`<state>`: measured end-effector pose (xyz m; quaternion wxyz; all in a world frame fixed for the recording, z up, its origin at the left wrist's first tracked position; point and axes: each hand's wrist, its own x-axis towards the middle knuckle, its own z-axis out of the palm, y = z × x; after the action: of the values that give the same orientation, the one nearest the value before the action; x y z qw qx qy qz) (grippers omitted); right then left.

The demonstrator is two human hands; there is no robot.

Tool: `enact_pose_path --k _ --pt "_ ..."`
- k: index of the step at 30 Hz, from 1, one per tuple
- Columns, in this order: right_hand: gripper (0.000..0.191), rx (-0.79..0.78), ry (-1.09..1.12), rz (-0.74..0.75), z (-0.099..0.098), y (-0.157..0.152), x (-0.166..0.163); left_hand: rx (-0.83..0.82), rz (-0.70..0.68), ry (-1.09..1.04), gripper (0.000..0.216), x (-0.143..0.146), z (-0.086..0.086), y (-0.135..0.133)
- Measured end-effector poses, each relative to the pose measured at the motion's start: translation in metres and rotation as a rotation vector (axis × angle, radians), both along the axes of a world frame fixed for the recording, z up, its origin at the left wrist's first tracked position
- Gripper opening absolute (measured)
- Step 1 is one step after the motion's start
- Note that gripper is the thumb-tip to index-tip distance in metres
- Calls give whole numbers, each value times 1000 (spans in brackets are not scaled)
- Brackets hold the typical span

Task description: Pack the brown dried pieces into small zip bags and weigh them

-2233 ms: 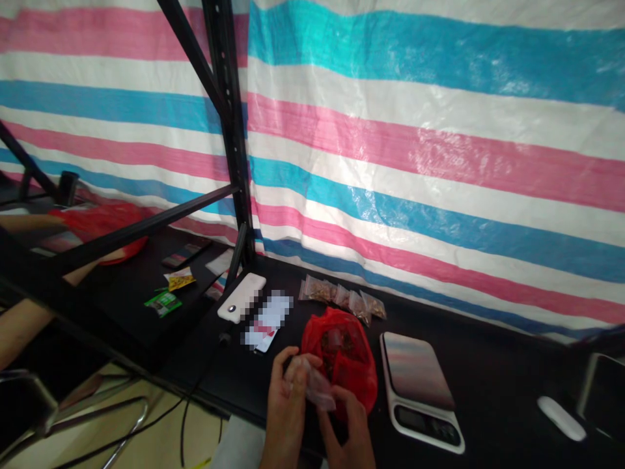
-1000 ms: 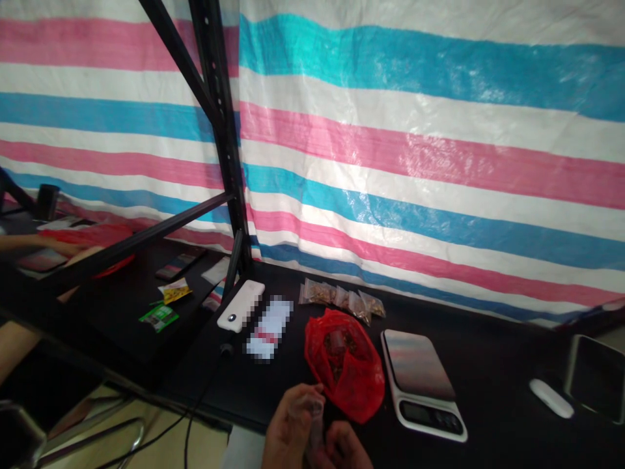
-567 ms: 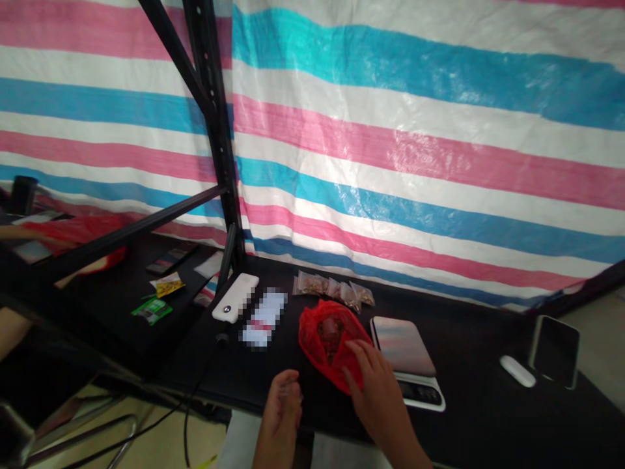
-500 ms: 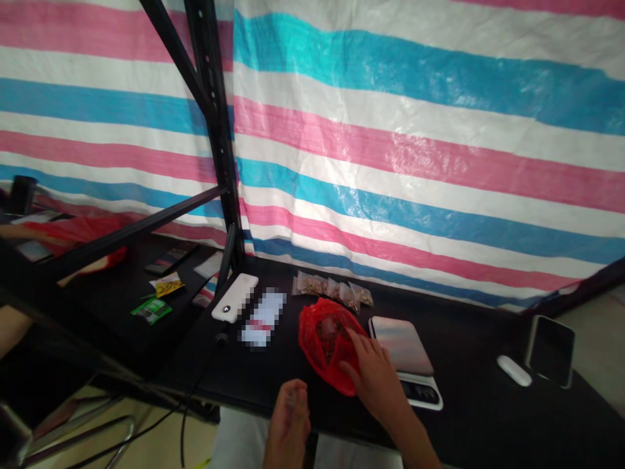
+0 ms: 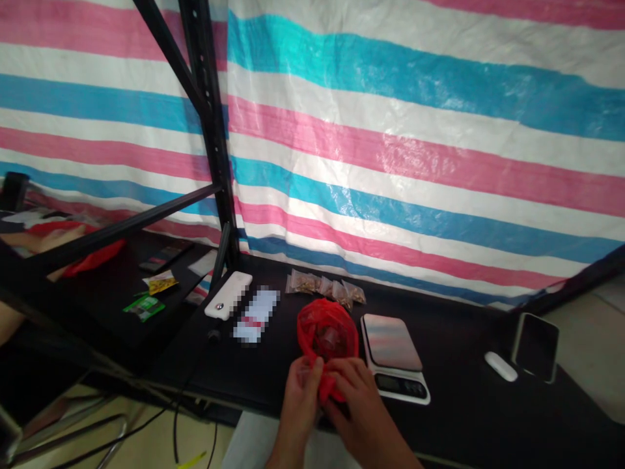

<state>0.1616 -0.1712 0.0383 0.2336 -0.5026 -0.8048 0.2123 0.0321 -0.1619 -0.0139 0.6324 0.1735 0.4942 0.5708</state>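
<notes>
A red plastic bag point(image 5: 305, 326) lies with its mouth spread on the black table, and a small heap of dark loose bits shows inside. Both hands are at its near rim. My left hand point(image 5: 299, 398) is closed on the rim, thumb on top; a clear, filmy patch shows by its fingers, too small to name. My right hand point(image 5: 359, 398) has curled fingers gathering a bunched fold of the red plastic. A digital kitchen scale point(image 5: 393, 342) is just right of the bag. Beyond it lie several small clear zip bags point(image 5: 325, 286) of brownish bits.
Left of the bag are a blurred-out phone-like item point(image 5: 257, 316) and a white power bank point(image 5: 228, 295). A dark-screened phone point(image 5: 536, 346) and a white oval case point(image 5: 500, 366) lie right. Past a black metal post point(image 5: 213, 140), another person's hand point(image 5: 61, 240) handles a red bag.
My left hand has moved up from the table edge onto the bag's rim. My right hand has drawn back from the bag's right side to its near rim, beside the left.
</notes>
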Motion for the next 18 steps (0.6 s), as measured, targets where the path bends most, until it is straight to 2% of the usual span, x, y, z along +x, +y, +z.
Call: enact_pose_path --k 3,5,7,10,12,15,18 --pt "51 -129 104 176 14 -10 2 54 -70 44 58 -22 10 11" --pt "48 -133 145 143 22 -2 6 80 -90 122 46 -36 12 17" --pt "41 -86 95 49 24 17 9 124 -72 221 38 -47 12 22" --pt "40 18 -183 -8 16 51 8 168 -35 317 33 -57 16 27" --pt "40 24 -283 -8 7 68 6 187 -44 320 35 -60 22 31" --pt "43 23 -367 -19 -4 80 3 213 -45 339 43 -61 32 34" --pt "37 41 -428 -18 -6 82 4 230 -23 405 48 -61 42 35"
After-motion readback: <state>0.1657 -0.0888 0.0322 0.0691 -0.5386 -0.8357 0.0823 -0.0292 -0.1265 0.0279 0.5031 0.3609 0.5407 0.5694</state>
